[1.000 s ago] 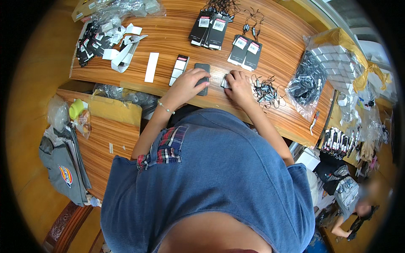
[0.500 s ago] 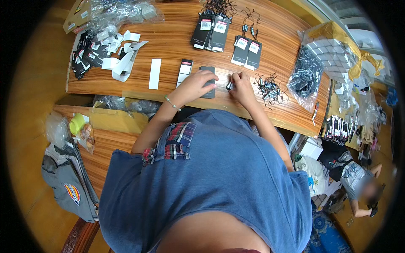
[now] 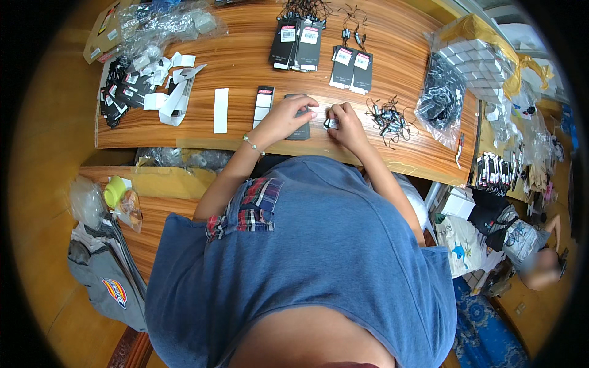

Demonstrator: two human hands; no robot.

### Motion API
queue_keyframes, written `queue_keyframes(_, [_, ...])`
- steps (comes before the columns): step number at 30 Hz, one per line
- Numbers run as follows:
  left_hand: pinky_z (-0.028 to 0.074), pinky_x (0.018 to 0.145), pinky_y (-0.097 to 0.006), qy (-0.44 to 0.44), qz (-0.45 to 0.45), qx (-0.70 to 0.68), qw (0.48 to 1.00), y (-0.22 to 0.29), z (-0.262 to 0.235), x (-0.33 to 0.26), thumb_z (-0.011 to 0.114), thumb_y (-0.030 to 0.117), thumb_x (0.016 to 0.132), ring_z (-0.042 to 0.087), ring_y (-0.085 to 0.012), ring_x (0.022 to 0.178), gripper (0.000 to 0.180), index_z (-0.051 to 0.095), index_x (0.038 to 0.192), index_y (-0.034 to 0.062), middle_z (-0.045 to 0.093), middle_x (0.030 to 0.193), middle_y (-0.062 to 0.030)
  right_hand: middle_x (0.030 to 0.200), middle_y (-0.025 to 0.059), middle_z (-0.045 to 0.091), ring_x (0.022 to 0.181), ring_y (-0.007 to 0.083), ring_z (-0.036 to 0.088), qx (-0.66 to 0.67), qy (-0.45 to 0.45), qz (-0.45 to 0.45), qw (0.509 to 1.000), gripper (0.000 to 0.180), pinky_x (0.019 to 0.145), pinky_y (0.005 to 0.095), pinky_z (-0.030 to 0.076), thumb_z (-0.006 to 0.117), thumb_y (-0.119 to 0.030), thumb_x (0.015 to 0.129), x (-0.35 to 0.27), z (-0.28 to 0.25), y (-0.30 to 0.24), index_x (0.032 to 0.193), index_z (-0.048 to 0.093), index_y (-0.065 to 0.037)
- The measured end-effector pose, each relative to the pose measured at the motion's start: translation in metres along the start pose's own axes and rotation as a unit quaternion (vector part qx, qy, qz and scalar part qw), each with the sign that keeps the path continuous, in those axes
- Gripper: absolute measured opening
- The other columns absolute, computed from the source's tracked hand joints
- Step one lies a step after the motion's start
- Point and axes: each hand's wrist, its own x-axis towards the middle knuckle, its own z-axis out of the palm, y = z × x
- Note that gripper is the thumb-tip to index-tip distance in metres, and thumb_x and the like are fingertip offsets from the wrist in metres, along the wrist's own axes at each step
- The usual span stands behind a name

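My left hand lies over a dark grey hang tag on the table, covering part of it. Its thumb and fingers are apart, pointing right. A little to the right, my right hand is closed in a pinch on a small black-and-white piece, mostly hidden by the fingers. Left of my left hand is a narrow black card with white labels. Beside my right hand sits a tangle of black hang-tag strings.
A white paper strip lies farther left, near crumpled label backing. Stacked black tags and two tags lie beyond my hands. A bag of black cords and pliers are at right. Another person is at far right.
The whole view has shifted slightly, with the table things a little left. My hands keep nearly the same places; the small piece still sits in my right fingers. The other person has bent lower.
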Motion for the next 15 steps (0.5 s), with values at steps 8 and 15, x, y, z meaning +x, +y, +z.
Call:
queue_keyframes(8, [0.048, 0.081, -0.03, -0.064, -0.121, -0.397, 0.908, -0.008, 0.021, 0.014, 0.059, 0.026, 0.087, 0.057, -0.016, 0.093, 0.038, 0.05, 0.114, 0.0005, 0.057, 0.103, -0.0104, 0.089, 0.0091, 0.051, 0.086, 0.0241, 0.053, 0.288, 0.05, -0.061, 0.954, 0.039, 0.078, 0.032, 0.043, 0.077, -0.003, 0.058, -0.004, -0.034, -0.025, 0.084, 0.048, -0.005])
queue_keyframes(15, [0.05, 0.084, -0.032, -0.121, -0.107, -0.595, 0.787, 0.012, 0.033, 0.027, 0.06, 0.026, 0.086, 0.057, -0.0184, 0.1, 0.039, 0.049, 0.114, 0.0001, 0.056, 0.106, -0.01, 0.102, 0.0124, 0.054, 0.089, 0.0308, 0.053, 0.087, 0.129, -0.169, 0.973, 0.04, 0.077, 0.0362, 0.044, 0.077, -0.015, 0.063, 0.001, -0.062, -0.059, 0.084, 0.045, -0.005])
